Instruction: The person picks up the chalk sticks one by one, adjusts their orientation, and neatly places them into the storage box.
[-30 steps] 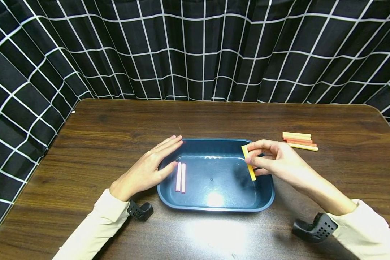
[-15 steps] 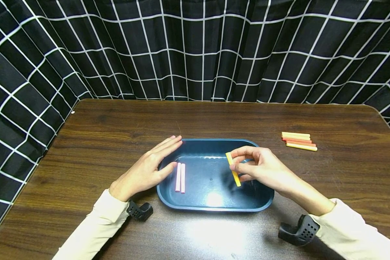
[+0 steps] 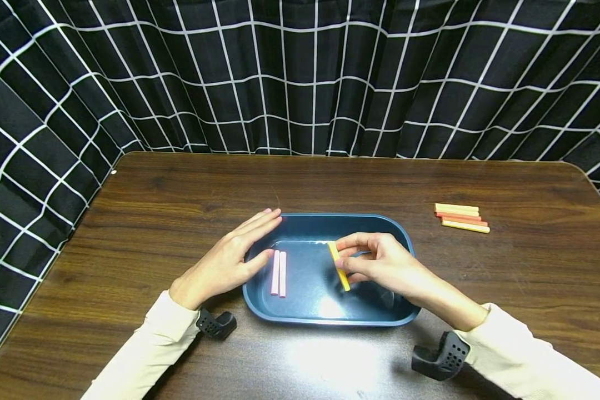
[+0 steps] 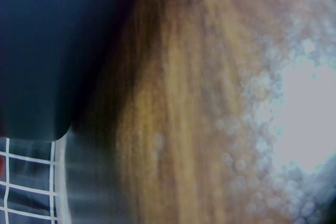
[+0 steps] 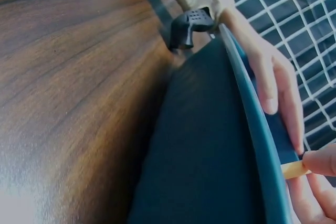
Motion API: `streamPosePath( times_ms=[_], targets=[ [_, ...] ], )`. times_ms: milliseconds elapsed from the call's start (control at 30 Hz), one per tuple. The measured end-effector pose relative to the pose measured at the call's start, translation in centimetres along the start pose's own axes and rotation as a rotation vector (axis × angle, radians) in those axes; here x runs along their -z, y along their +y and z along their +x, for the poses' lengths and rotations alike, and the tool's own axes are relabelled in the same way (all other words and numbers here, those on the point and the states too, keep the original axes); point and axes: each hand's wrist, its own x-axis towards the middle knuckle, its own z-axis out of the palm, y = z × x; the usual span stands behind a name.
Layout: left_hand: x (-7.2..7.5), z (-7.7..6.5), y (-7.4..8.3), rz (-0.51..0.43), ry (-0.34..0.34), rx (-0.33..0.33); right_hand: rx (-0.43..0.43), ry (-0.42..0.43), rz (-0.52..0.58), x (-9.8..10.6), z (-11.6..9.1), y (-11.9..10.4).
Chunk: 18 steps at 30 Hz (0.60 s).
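Observation:
In the head view my right hand pinches a yellow chalk stick between thumb and fingers, over the middle of a blue plastic tub. The stick leans slightly and its far end points up and left. Two pink chalk sticks lie side by side on the tub's floor at the left. My left hand rests on the tub's left rim with its fingers straight. The right wrist view shows the yellow stick's end behind the tub's rim, held by fingertips.
At the back right of the wooden table lies a row of several yellow and orange chalk sticks. A black curtain with white grid lines hangs behind the table. Each wrist wears a black camera mount.
My right hand has carried the yellow chalk stick left, from the tub's right side to its middle, and slightly nearer. The left hand and the pink sticks have stayed in place.

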Motion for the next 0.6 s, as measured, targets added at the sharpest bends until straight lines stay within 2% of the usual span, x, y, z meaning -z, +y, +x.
streamPosePath(
  times_ms=[100, 600],
  targets=[
    [0.0, 0.0, 0.0, 0.0, 0.003, -0.005, -0.008, 0.0, -0.013, -0.5, 0.2, -0.1],
    [0.1, 0.0, 0.0, -0.012, -0.013, 0.017, -0.027, -0.063, 0.065, -2.2, 1.3, -0.1]
  ],
)
